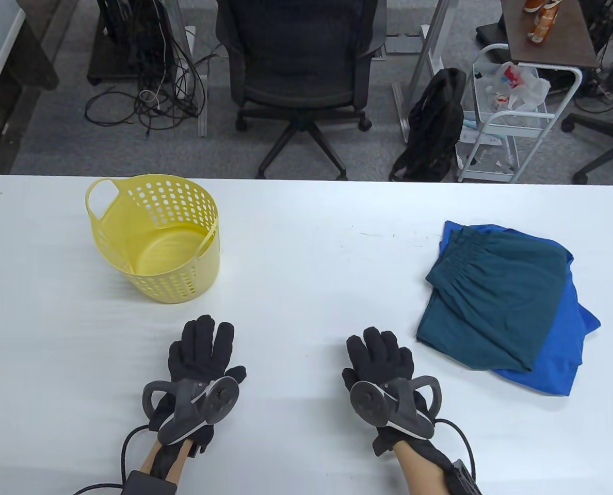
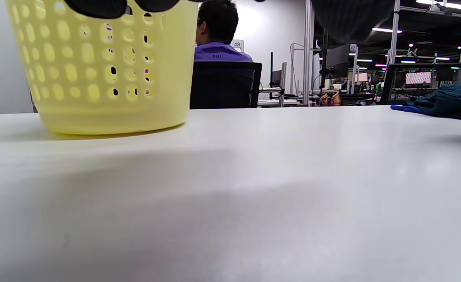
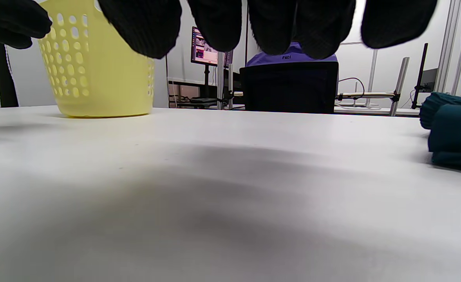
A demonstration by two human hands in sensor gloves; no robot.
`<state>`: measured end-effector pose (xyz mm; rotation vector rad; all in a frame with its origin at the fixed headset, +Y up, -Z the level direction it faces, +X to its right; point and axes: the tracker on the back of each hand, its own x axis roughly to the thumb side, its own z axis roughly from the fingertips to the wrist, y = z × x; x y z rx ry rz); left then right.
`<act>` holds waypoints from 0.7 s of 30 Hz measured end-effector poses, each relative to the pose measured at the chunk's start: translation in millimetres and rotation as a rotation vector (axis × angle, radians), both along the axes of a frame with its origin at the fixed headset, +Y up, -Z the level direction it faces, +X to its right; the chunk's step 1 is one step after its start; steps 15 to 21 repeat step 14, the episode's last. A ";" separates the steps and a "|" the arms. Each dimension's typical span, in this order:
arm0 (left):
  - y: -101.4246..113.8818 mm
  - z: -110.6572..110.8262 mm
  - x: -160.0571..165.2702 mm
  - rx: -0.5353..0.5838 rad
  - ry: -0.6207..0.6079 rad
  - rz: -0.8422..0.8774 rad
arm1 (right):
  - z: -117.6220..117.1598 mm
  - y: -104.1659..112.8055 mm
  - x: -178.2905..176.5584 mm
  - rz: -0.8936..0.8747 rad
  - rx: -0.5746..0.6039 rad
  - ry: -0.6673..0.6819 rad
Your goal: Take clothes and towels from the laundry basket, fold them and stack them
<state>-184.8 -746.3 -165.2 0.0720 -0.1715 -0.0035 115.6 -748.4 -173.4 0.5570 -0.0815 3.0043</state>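
A yellow perforated laundry basket (image 1: pixel 154 242) stands upright on the white table (image 1: pixel 306 247) at the left, with nothing inside it. The basket (image 2: pixel 97 66) fills the left of the left wrist view and the basket (image 3: pixel 97 66) shows far left in the right wrist view. At the right lies a folded stack: dark teal shorts (image 1: pixel 497 296) on top of a blue garment (image 1: pixel 569 335). My left hand (image 1: pixel 203 350) lies flat near the front edge, fingers straight, holding nothing. My right hand (image 1: pixel 381 356) rests beside it, fingers relaxed, holding nothing, left of the stack.
Beyond the table's far edge stand a black office chair (image 1: pixel 301 77), a black backpack (image 1: pixel 433 129) and a white wire cart (image 1: pixel 507 118). A seated person's back (image 2: pixel 218 51) shows behind the basket. Bare tabletop lies between basket and stack.
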 end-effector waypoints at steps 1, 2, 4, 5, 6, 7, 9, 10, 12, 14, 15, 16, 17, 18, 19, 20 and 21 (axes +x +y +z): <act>-0.7 -0.6 -0.4 -0.005 0.001 0.002 | -0.4 -0.3 0.2 -0.001 -0.004 0.000; -2.0 -1.3 -1.1 -0.008 0.001 0.005 | -1.2 -1.1 0.7 -0.003 -0.011 -0.002; -3.8 -1.8 -2.0 -0.015 -0.001 0.002 | -2.0 -2.4 1.3 -0.001 -0.020 -0.005; -4.6 -1.9 -2.1 -0.019 -0.001 -0.003 | -2.3 -2.8 1.3 -0.001 -0.023 -0.003; -5.3 -1.9 -2.0 -0.023 -0.003 -0.006 | -2.4 -3.0 1.1 -0.002 -0.025 -0.001; -5.7 -1.9 -1.7 -0.028 -0.006 -0.007 | -2.3 -2.8 1.0 -0.003 -0.027 0.000; -6.6 -2.1 -0.4 -0.040 -0.011 -0.008 | -2.1 -2.6 0.7 -0.003 -0.031 0.003; -7.0 -2.2 -0.1 -0.043 -0.013 -0.009 | -2.1 -2.6 0.7 -0.004 -0.031 0.004; -8.4 -2.5 0.9 -0.052 -0.015 -0.020 | -2.5 -2.7 1.2 -0.010 -0.033 0.004; -9.6 -2.9 1.2 -0.060 -0.017 -0.026 | -2.9 -2.9 1.6 -0.013 -0.036 0.003; -9.6 -2.9 1.2 -0.060 -0.017 -0.026 | -2.9 -2.9 1.6 -0.013 -0.036 0.003; -9.6 -2.9 1.2 -0.060 -0.017 -0.026 | -2.9 -2.9 1.6 -0.013 -0.036 0.003; -9.6 -2.9 1.2 -0.060 -0.017 -0.026 | -2.9 -2.9 1.6 -0.013 -0.036 0.003; -9.6 -2.9 1.2 -0.060 -0.017 -0.026 | -2.9 -2.9 1.6 -0.013 -0.036 0.003; -9.6 -2.9 1.2 -0.060 -0.017 -0.026 | -2.9 -2.9 1.6 -0.013 -0.036 0.003; -9.6 -2.9 1.2 -0.060 -0.017 -0.026 | -2.9 -2.9 1.6 -0.013 -0.036 0.003; -9.6 -2.9 1.2 -0.060 -0.017 -0.026 | -2.9 -2.9 1.6 -0.013 -0.036 0.003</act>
